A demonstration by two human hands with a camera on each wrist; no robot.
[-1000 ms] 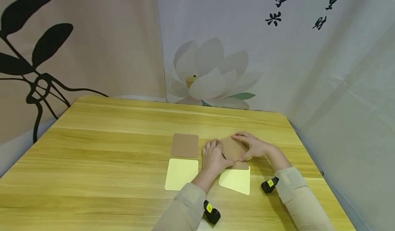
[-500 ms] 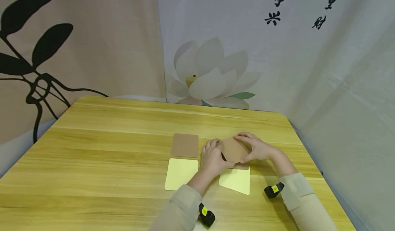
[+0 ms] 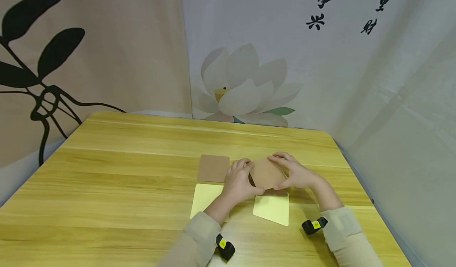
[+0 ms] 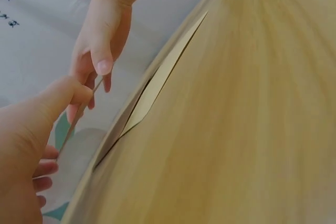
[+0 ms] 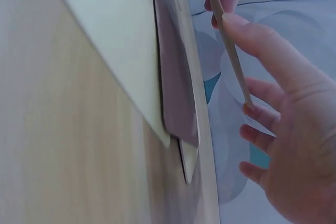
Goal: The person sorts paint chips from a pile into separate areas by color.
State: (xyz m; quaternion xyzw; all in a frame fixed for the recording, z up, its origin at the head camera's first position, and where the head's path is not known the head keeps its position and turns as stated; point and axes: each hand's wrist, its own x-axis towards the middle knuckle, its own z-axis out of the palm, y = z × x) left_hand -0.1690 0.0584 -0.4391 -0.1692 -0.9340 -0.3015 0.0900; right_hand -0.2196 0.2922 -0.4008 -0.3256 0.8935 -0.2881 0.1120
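A thin brown cardboard square point(image 3: 268, 174) is held above the table between both hands, tilted in the head view and edge-on in both wrist views. My left hand point(image 3: 238, 183) pinches its left side, thumb at the near edge and fingers at the far one. On the opposite side my right hand point(image 3: 298, 172) pinches it the same way. Below it lies another brown square point(image 5: 176, 72), mostly hidden in the head view. A pale yellow card point(image 3: 272, 209) sits just in front, with its lower edge slanted.
To the left, a flat brown square point(image 3: 213, 168) lies behind a second pale yellow card point(image 3: 206, 199), which my left forearm partly covers. A further pale corner point(image 5: 189, 163) shows beyond the lower brown square. Printed curtains point(image 3: 142, 53) stand behind the wooden table point(image 3: 107, 180).
My left hand has shifted left, and the held brown square has moved slightly left with it. The right hand stays nearly in place, its forearm a little lower. The cards on the table have not moved.
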